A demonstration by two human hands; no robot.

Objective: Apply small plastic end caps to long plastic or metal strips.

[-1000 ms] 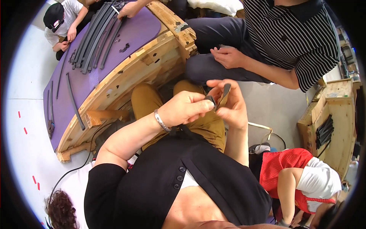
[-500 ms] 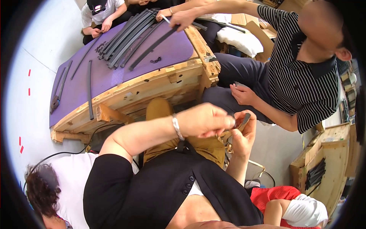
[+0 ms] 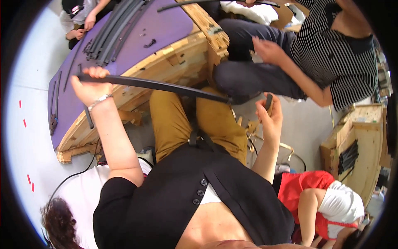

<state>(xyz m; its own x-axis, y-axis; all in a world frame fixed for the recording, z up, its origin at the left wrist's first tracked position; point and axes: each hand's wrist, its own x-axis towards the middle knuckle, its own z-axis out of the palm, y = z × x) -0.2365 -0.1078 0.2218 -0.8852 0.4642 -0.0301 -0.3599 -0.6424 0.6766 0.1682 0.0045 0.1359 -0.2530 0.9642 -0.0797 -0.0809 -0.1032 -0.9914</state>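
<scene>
My left hand (image 3: 94, 87), with a bracelet at its wrist, is closed round one end of a long black strip (image 3: 166, 86) over the near edge of the purple-covered table. The strip slants down to the right above my knees. Its other end stops near my right hand, where a blurred dark part cannot be made out. My right hand (image 3: 270, 118) is raised at the right, fingers curled round a short dark piece (image 3: 269, 100) whose exact kind I cannot tell. The hands are well apart.
A wooden table with a purple mat (image 3: 166, 39) bears a pile of black strips (image 3: 114, 31) and small black bits (image 3: 150, 43). Across from me sits a person in a striped shirt (image 3: 331, 58). Other people crouch close on both sides. A wooden crate (image 3: 367, 120) stands at the right.
My left hand has moved from beside my right hand far to the left and now grips the long black strip. The co-worker's strip has moved toward the upper edge. The view has shifted somewhat.
</scene>
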